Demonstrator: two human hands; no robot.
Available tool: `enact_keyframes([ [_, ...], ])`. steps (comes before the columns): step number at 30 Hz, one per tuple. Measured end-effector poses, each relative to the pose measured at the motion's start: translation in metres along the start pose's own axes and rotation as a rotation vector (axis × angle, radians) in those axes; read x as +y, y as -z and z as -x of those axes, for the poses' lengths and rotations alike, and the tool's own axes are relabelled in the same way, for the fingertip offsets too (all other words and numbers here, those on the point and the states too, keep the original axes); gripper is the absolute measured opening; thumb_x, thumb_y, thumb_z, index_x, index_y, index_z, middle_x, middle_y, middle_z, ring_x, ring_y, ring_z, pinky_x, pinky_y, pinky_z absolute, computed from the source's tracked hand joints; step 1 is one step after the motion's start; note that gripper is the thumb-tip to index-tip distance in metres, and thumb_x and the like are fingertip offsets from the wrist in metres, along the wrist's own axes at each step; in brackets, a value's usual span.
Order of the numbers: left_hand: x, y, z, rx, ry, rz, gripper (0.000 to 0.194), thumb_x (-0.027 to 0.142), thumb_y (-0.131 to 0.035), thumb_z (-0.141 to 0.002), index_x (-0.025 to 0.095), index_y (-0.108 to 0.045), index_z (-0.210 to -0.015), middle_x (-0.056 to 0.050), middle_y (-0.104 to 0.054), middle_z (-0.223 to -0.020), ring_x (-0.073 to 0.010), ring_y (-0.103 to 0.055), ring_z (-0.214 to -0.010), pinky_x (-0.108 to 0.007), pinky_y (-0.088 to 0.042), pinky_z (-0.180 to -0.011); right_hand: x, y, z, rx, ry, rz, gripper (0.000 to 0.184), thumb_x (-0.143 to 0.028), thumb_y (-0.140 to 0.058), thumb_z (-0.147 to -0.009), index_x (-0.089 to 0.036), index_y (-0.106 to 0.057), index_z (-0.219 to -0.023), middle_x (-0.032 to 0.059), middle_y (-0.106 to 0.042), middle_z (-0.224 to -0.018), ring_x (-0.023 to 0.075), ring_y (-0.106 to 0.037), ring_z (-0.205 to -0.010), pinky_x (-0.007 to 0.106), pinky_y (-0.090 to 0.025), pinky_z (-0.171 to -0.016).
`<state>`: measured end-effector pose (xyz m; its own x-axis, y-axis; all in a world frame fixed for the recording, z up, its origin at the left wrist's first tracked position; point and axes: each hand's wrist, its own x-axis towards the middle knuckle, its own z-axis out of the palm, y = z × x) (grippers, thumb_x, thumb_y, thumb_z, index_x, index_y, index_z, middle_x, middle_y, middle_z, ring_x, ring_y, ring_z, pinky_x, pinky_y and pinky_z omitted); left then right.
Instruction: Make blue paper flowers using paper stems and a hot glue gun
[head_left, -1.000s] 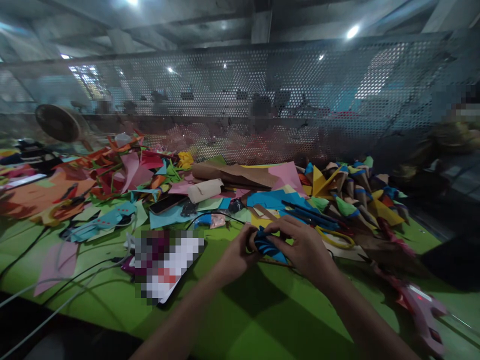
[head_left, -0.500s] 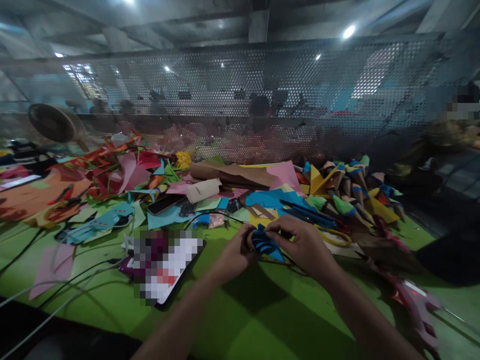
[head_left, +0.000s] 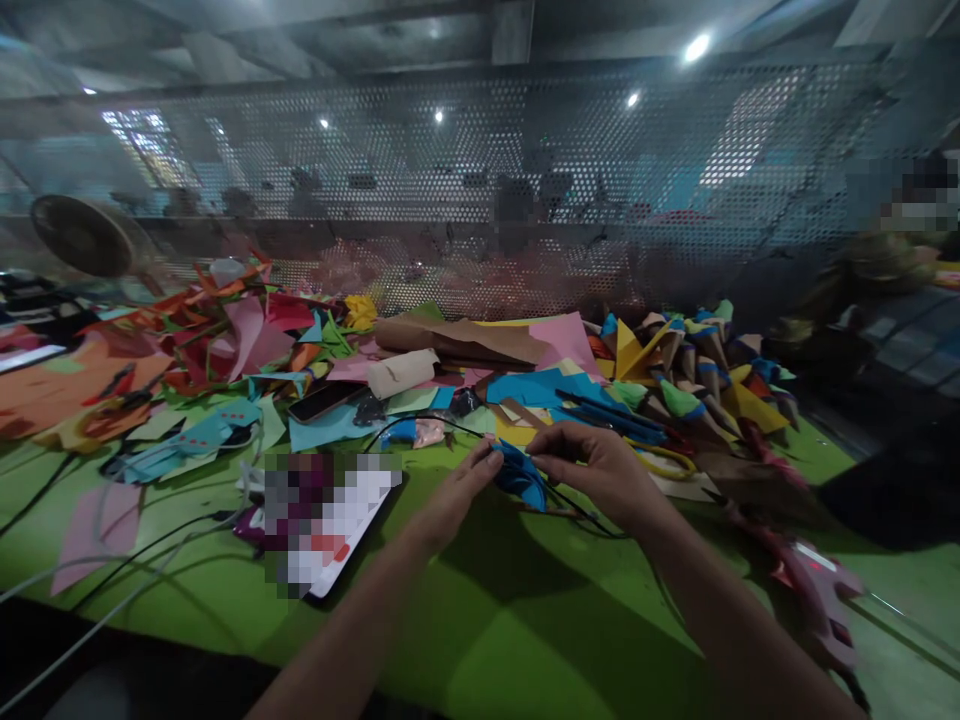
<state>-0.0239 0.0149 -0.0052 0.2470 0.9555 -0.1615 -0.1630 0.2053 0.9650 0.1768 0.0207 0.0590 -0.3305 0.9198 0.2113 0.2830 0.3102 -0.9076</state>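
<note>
Between my two hands, just above the green tabletop (head_left: 480,600), is a blue folded paper piece (head_left: 521,478) with layered, petal-like folds. My left hand (head_left: 466,490) grips its left side, the thumb lying along the edge. At the upper right edge of the paper, the thumb and fingertips of my right hand (head_left: 592,468) are pinched together on it. Behind the hands lie blue paper sheets (head_left: 536,390) and blue-handled scissors (head_left: 611,420). Yellow scissor handles (head_left: 667,460) show just past my right wrist.
A pink glue gun (head_left: 810,590) lies at right, and a phone with a bright screen (head_left: 345,530) at left. Paper scraps (head_left: 255,340) and paper cones (head_left: 690,370) heap along the back before a perforated metal screen (head_left: 450,200). Cables cross the left side. A person (head_left: 900,260) is far right.
The blue paper piece has turned, so its outer folds now show more. My left fingers have straightened along it, and my right hand has shifted slightly right.
</note>
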Motion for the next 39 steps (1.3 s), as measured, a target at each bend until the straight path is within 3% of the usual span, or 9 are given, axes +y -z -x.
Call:
enact_keyframes([
  [4, 0.0004, -0.0017, 0.0000, 0.022, -0.001, 0.015, 0.071, 0.062, -0.067, -0.078, 0.019, -0.057, -0.134, -0.010, -0.042, -0.155, -0.0314, -0.029, -0.148, -0.048, -0.021, -0.122, 0.0035, -0.0014, 0.0002, 0.003, -0.011, -0.038, 0.021, -0.037, -0.072, -0.076, -0.017, -0.069, -0.083, 0.0023, -0.069, -0.078, 0.0161, -0.061, -0.071, 0.029, -0.050, -0.067],
  [12, 0.0020, -0.0024, -0.0005, 0.066, -0.047, 0.008, 0.059, 0.054, -0.071, -0.077, 0.020, -0.064, -0.124, -0.009, -0.054, -0.146, -0.0301, -0.037, -0.143, -0.047, -0.021, -0.121, 0.0030, -0.0033, 0.0008, -0.017, -0.059, -0.061, 0.023, -0.038, -0.071, -0.076, -0.017, -0.069, -0.085, 0.0021, -0.067, -0.076, 0.0150, -0.059, -0.067, 0.027, -0.048, -0.061],
  [19, 0.0056, -0.0046, 0.0003, 0.056, -0.080, -0.051, 0.046, 0.053, -0.071, -0.075, 0.020, -0.068, -0.107, -0.007, -0.068, -0.120, -0.0305, -0.050, -0.128, -0.042, -0.037, -0.109, 0.0018, -0.0047, 0.0005, -0.026, -0.090, -0.098, 0.022, -0.035, -0.071, -0.073, -0.017, -0.067, -0.083, 0.0008, -0.064, -0.073, 0.0128, -0.055, -0.064, 0.025, -0.045, -0.058],
  [25, 0.0042, -0.0046, -0.0010, 0.008, -0.167, -0.113, 0.034, 0.050, -0.066, -0.079, 0.021, -0.064, -0.096, -0.005, -0.065, -0.100, -0.0253, -0.055, -0.106, -0.039, -0.042, -0.096, 0.0000, -0.0048, 0.0006, -0.032, -0.082, -0.072, 0.017, -0.031, -0.069, -0.072, -0.017, -0.067, -0.082, 0.0006, -0.064, -0.071, 0.0131, -0.056, -0.063, 0.024, -0.046, -0.057],
  [30, 0.0030, -0.0048, -0.0009, 0.016, -0.159, -0.114, 0.038, 0.048, -0.066, -0.078, 0.021, -0.061, -0.102, -0.004, -0.061, -0.104, -0.0236, -0.051, -0.108, -0.035, -0.039, -0.096, 0.0014, -0.0046, 0.0008, -0.024, -0.066, -0.015, 0.014, -0.026, -0.067, -0.073, -0.017, -0.068, -0.083, 0.0024, -0.068, -0.075, 0.0151, -0.060, -0.067, 0.026, -0.049, -0.061],
  [34, 0.0035, -0.0052, -0.0004, -0.012, -0.161, -0.113, 0.036, 0.046, -0.064, -0.080, 0.020, -0.060, -0.104, -0.004, -0.059, -0.104, -0.0224, -0.049, -0.106, -0.033, -0.038, -0.095, 0.0023, -0.0056, 0.0007, -0.039, -0.070, -0.033, 0.015, -0.026, -0.066, -0.072, -0.016, -0.067, -0.083, 0.0008, -0.065, -0.071, 0.0134, -0.057, -0.063, 0.024, -0.046, -0.058],
  [39, 0.0064, -0.0067, 0.0004, -0.048, -0.192, -0.137, 0.029, 0.043, -0.061, -0.081, 0.019, -0.059, -0.098, -0.001, -0.055, -0.091, -0.0191, -0.049, -0.091, -0.030, -0.039, -0.086, -0.0002, -0.0051, 0.0018, -0.076, -0.068, -0.029, 0.015, -0.025, -0.065, -0.073, -0.015, -0.066, -0.085, 0.0004, -0.062, -0.071, 0.0121, -0.055, -0.062, 0.023, -0.042, -0.056],
])
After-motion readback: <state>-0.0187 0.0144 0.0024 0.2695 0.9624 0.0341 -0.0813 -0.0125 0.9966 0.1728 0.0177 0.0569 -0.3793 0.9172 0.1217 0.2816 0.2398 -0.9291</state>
